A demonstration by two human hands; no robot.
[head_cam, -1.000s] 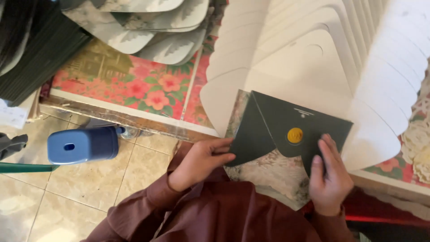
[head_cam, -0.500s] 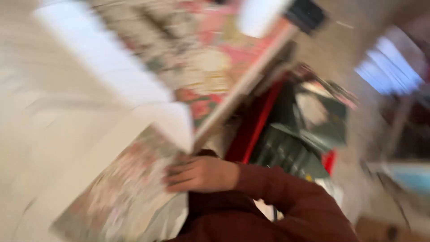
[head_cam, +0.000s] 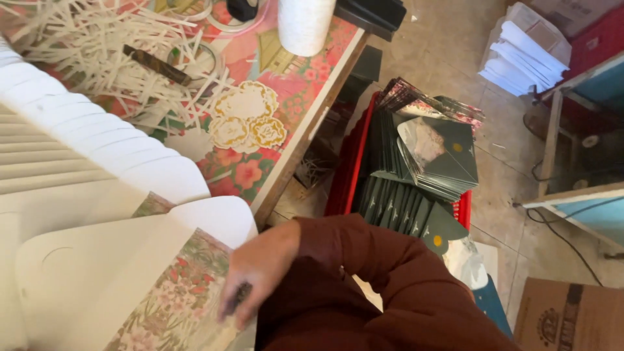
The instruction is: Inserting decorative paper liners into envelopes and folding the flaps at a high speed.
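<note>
Head view showed a red plastic crate on the tiled floor, just beside the tabletop edge, packed with upright rows of dark green paper envelopes; more dark green envelopes with small gold seals lay fanned on top of the rows, and one leaned at the crate's near end. At the lower right stood a brown cardboard box, its contents not visible. On the flower-patterned tabletop lay a heap of thin white paper strips and a white cylindrical roll.

One hand, in a dark red-brown sleeve, rested palm down on a flower-printed card sheet at the near tabletop edge, the arm bent sharply at the elbow. Its fingers lay close together, curled a little, pressing on the sheet; motion blur hid whether they pinched anything. Which hand it was could not be told. White scalloped card flaps overlapped in a row beside the sheet.
</note>
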